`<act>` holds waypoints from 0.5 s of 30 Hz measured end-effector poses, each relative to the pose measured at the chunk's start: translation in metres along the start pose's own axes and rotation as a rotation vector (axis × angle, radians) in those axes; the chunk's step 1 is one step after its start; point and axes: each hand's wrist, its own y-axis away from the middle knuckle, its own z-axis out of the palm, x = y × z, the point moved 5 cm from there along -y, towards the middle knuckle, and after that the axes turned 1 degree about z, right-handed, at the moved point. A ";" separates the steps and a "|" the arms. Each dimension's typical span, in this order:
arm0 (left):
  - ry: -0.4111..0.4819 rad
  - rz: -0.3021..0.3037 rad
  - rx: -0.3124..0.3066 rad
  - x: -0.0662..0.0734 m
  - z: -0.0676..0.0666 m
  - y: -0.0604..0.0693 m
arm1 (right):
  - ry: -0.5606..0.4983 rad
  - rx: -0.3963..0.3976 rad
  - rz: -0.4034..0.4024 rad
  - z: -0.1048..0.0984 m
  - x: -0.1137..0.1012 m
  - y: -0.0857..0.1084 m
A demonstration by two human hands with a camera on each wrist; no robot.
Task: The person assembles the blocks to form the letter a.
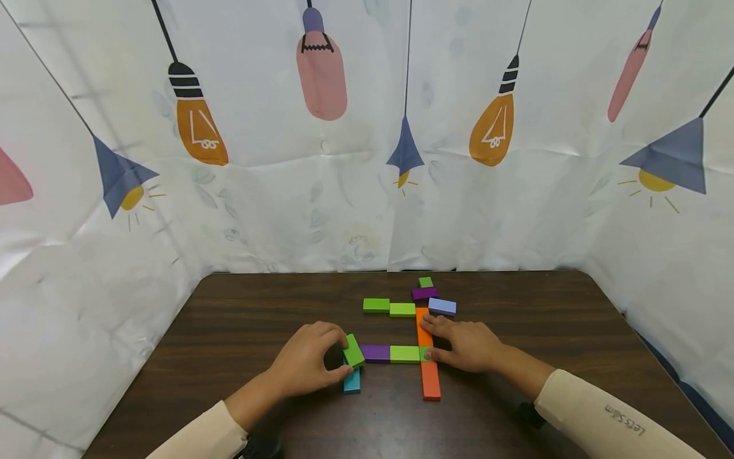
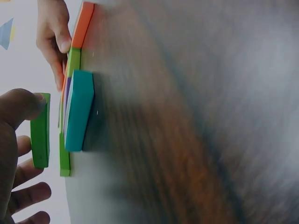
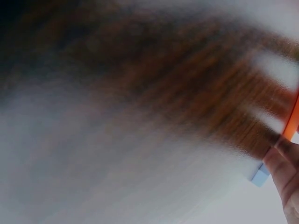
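Observation:
My left hand pinches a green block between thumb and fingers. In the left wrist view that green block hangs clear of the table, near a teal block. In the head view the teal block lies partly beneath it. A purple block and a lime green block extend rightward in a row. My right hand rests its fingertips on an orange block and its thumb on a small green block. A red-orange block continues toward me.
Farther back lie two green blocks end to end, a light blue block, a dark purple block and a small green block. All lie on a dark wooden table. A patterned curtain stands behind.

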 end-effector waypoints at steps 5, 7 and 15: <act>0.013 0.015 -0.003 0.008 0.002 0.005 | -0.002 -0.009 0.019 0.000 0.000 0.000; 0.010 0.024 -0.003 0.012 0.003 0.007 | -0.001 -0.009 0.020 0.000 0.000 0.000; 0.003 0.072 0.015 0.025 0.004 0.014 | -0.004 0.002 0.010 0.000 0.000 -0.001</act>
